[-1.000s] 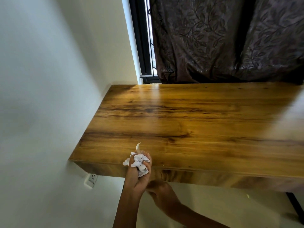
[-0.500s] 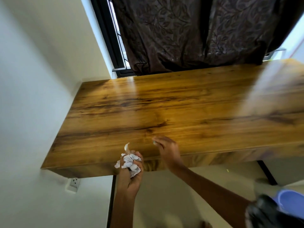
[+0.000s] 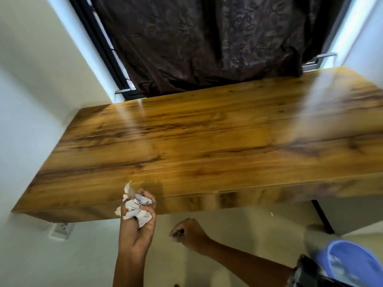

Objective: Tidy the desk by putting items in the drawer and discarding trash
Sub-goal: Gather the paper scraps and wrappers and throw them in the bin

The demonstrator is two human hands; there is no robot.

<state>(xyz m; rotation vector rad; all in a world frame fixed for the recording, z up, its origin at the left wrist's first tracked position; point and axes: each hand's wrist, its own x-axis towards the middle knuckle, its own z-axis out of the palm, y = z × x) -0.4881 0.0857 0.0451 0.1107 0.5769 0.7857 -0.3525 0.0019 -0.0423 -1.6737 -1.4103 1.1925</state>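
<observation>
A wooden desk fills the middle of the view, its far edge set against a window covered by a dark leaf-patterned curtain. In front of the desk's near edge, toward its left end, the left hand is raised with its fingers curled round a wad of crumpled white paper; one torn corner of the paper sticks up above the fingers and overlaps the desk's front edge in the view. Whether the paper touches the desk cannot be told. Below the desk's front edge and to the right of the left hand, the right hand is seen blurred, its fingers curled inward, with something small and dark showing at the fingertips; what it is, and whether it is held, cannot be told. The right forearm runs from that hand toward the lower right corner. A blue bin is partly seen there, below the desk's right end, beside a dark blurred shape. A wall socket is seen on the white wall under the desk's left end. A black desk leg is seen under the right part.
</observation>
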